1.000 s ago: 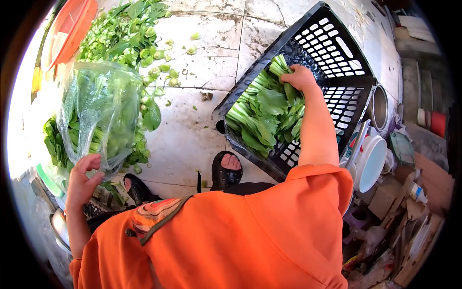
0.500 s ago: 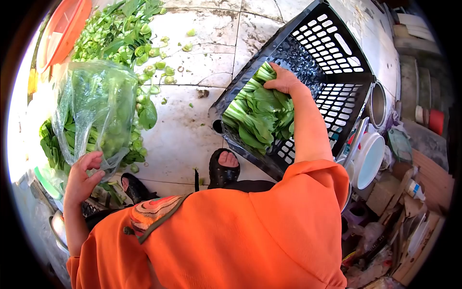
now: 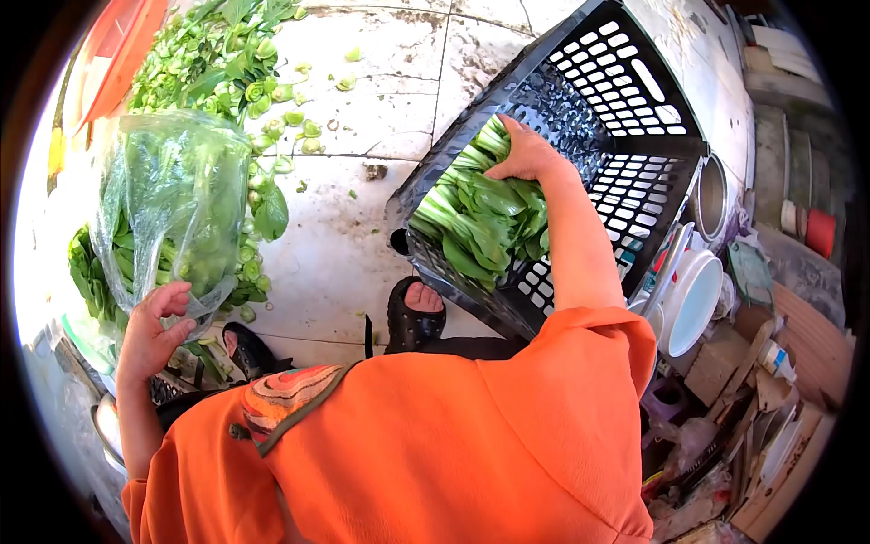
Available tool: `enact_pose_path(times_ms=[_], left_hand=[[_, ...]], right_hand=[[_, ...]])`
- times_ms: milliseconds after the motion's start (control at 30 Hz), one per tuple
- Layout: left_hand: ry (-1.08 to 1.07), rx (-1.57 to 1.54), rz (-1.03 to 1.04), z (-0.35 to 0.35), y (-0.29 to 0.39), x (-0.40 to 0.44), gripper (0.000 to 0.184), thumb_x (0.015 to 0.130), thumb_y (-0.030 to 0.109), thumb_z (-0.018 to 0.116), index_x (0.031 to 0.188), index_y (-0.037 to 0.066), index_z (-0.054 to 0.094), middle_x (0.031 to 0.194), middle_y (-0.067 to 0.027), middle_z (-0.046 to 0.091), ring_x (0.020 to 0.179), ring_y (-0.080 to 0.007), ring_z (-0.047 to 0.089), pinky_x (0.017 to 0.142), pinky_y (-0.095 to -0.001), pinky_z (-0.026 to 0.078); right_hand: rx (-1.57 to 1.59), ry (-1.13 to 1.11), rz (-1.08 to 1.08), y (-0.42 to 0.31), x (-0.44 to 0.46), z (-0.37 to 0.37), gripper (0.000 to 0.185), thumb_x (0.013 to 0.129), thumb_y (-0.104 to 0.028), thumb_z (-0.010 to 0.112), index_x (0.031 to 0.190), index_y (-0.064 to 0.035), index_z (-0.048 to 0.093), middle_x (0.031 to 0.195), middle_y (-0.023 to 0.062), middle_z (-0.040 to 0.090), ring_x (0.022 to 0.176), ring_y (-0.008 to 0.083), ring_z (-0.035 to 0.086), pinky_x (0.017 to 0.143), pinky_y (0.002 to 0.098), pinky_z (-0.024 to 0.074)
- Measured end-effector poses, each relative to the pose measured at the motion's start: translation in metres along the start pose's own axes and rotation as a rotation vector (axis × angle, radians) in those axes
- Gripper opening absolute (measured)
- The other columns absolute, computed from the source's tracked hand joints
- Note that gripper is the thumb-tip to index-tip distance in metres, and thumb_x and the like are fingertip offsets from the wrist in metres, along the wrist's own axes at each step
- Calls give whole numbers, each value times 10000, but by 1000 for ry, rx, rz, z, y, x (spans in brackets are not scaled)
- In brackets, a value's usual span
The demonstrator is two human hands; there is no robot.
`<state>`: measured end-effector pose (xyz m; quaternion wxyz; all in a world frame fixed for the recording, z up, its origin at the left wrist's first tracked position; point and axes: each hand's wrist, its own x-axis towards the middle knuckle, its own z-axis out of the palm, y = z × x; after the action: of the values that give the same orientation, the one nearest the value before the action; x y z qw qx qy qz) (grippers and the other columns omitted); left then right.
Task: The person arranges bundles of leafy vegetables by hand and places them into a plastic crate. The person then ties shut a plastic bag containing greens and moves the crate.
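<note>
Right hand (image 3: 535, 156) on leafy greens (image 3: 485, 213) inside black crate (image 3: 648, 77).

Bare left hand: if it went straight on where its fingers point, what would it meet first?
Most likely the clear, crumpled plastic bag; the bare left hand appears right by its lower edge, though depth is unclear.

Leafy greens (image 3: 476, 218), one bunch: broad, glossy, deep-green leaves on pale green, ribbed stalks; whole, loosely stacked. Lying flat in the crate (image 3: 657, 148), at the end near the feet, stalks to the left and top, leaves toward the right and bottom; upper stalk ends under the right hand (image 3: 530, 154).

Plastic bag (image 3: 172, 199), one: clear, thin, crumpled, green leaves showing through. Draped slackly on the left, lower edge at the left hand's (image 3: 154, 335) fingers; grip unclear.
</note>
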<state>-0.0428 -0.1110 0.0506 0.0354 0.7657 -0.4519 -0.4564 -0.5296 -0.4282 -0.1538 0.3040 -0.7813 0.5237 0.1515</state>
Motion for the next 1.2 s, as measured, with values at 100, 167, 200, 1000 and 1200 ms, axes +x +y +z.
enact_pose_path(times_ms=[100,167,200,1000,1200], left_hand=[[-14,25,-14,-1,4,3,551,731,-39,717,1259,29,576,1069,-127,643,961,-232,637,877,-342,504],[-5,10,-13,0,4,5,549,735,-33,714,1263,31,574,1075,-130,641,975,-236,638,876,-343,507],[0,10,-14,0,5,5,549,735,-33,714,1263,31,574,1075,-130,641,975,-236,638,876,-343,507],[-3,23,-15,1,6,-3,546,740,-30,714,1264,34,575,1074,-135,638,967,-243,630,881,-352,506],[0,12,-10,1,3,-1,548,733,-22,715,1260,39,579,1068,-120,641,957,-225,626,873,-339,503]], right_hand=[[47,-130,103,-9,-1,-11,1132,562,-371,881,1498,-72,319,1339,228,558,1252,352,533,1061,391,423],[43,-133,112,-13,-4,-15,1114,567,-375,874,1490,-69,330,1340,229,557,1242,354,538,1055,393,429],[40,-137,118,-16,-4,-17,1096,571,-379,867,1481,-66,342,1340,230,556,1233,356,544,1048,396,435],[-36,-88,63,-10,1,-11,994,598,-323,813,1456,-69,380,1173,222,655,1098,345,631,954,396,497],[-74,-10,118,-20,-13,-11,934,603,-308,795,1434,-98,423,1152,211,663,1082,338,637,951,394,500]])
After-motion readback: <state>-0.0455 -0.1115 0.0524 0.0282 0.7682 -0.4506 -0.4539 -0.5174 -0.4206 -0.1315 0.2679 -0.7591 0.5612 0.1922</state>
